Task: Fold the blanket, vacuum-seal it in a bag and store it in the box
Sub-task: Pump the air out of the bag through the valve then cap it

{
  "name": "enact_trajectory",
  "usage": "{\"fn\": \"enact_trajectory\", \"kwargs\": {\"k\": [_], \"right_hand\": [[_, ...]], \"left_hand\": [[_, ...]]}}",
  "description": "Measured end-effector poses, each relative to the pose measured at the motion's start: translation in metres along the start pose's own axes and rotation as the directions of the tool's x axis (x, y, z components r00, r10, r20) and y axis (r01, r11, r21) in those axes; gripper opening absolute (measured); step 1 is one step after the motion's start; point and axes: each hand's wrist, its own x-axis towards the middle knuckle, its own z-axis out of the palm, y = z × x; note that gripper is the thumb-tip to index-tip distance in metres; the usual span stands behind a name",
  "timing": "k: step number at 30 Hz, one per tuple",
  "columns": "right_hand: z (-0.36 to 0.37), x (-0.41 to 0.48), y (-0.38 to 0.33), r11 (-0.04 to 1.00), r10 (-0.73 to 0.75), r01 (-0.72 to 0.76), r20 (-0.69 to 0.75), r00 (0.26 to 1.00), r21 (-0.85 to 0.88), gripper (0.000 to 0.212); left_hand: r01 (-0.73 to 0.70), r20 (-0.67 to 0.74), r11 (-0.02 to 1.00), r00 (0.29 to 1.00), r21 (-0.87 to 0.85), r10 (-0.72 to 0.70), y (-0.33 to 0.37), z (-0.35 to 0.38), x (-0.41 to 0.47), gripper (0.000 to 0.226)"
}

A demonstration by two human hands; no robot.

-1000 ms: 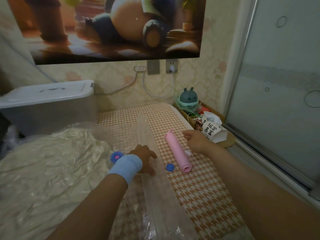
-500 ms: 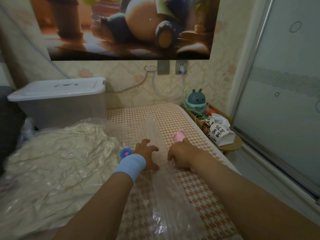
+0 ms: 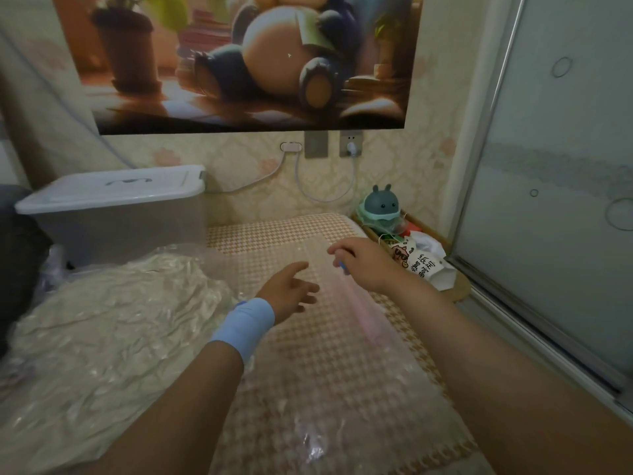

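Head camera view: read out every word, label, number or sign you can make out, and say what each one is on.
White packet on the side table: black Chinese characters printed sideways beside a cartoon face, too blurred to read.
Poster: picture only, no words.
Storage box, vacuum bag, wristband: no text visible.

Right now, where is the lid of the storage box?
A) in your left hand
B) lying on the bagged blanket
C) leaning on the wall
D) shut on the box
D: the white lid sits flat on top of the box, behind the bagged blanket, and the left hand is open and holds nothing.
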Motion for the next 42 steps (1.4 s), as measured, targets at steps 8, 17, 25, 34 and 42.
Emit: {"fn": "enact_trajectory", "kwargs": {"k": [8,17,25,34,42], "right_hand": [[0.067,0.028,-0.046,0.995,-0.003,0.018,0.158,0.987,-0.099,0.033],[0.163,0.059,-0.06,0.967,-0.017,0.099,0.33,0.944,-0.234,0.031],[0.189,0.067,-0.056,0.928,-0.035,0.168,0.373,0.927,-0.332,0.026],[0.193,0.075,-0.063,0.832,0.009,0.211,0.392,0.92,-0.513,0.024],[0.189,0.064,-0.058,0.753,-0.03,0.207,0.282,0.959,-0.625,0.056]], "left_hand": [[0.123,-0.192,0.595,0.98,0.794,0.054,-0.038,-0.095,-0.013,0.049],[0.073,-0.079,0.178,0.996,0.981,0.03,-0.072,-0.131,-0.004,0.086],[0.057,-0.085,0.267,0.992,0.962,0.094,-0.089,-0.149,0.005,0.077],[0.055,-0.092,0.293,0.989,0.955,0.115,-0.087,-0.149,0.006,0.077],[0.056,-0.095,0.29,0.988,0.955,0.124,-0.087,-0.148,0.004,0.077]]}}
